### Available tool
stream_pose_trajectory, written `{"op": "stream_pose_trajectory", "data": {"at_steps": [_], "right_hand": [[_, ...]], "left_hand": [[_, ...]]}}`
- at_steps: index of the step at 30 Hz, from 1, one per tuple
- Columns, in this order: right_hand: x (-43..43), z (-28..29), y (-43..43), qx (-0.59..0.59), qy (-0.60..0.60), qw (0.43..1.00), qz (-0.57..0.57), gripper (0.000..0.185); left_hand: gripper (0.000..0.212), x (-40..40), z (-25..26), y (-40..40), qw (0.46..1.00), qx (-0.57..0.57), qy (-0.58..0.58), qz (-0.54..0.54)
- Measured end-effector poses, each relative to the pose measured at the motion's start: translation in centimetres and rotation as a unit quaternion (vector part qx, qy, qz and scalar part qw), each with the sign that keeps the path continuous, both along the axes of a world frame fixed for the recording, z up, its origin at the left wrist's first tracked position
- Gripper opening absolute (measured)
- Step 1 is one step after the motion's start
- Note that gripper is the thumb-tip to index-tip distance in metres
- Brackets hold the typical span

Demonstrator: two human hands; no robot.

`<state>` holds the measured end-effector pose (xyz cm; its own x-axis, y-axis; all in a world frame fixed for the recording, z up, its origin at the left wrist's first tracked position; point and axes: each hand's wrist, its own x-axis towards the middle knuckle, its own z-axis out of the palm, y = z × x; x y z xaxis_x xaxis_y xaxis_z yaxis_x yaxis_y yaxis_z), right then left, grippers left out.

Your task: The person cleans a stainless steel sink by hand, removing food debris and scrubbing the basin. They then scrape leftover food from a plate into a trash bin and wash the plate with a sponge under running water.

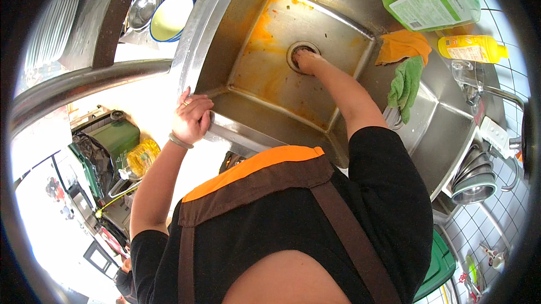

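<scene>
My right hand reaches down into the round drain of a stainless steel sink basin. Its fingertips are inside the drain opening, so what they touch or hold is hidden. Orange stains and small food scraps lie on the basin floor around it. At the basin's left front corner, my left hand rests on the metal rim with its fingers bent; it wears a ring and a bracelet. An orange cloth and a green cloth hang over the divider to the second basin.
A green-tinted jug and a yellow bottle stand behind the divider, near a faucet. Stacked metal bowls are at the right. A blue-rimmed bowl sits at the left. A green bin stands beyond my left arm.
</scene>
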<state>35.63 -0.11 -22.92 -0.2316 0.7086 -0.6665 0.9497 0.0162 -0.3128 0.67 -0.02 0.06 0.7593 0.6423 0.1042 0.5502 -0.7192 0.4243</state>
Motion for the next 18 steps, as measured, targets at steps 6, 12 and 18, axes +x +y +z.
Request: {"op": "stream_pose_trajectory", "data": {"at_steps": [6,12,18], "right_hand": [[0.8,-4.1,0.0,-0.038,-0.045,0.994,0.093,0.029],[3.0,1.8,2.9,0.017,0.185,0.963,-0.195,0.023],[5.9,2.4,1.6,-0.277,0.147,0.914,-0.259,0.019]], "left_hand": [[0.016,0.1,-0.3,0.3,1.000,0.003,-0.002,-0.012],[0.016,-0.1,0.0,0.0,1.000,-0.002,0.003,-0.002],[0.016,-0.2,-0.2,-0.1,1.000,-0.001,0.000,0.001]]}}
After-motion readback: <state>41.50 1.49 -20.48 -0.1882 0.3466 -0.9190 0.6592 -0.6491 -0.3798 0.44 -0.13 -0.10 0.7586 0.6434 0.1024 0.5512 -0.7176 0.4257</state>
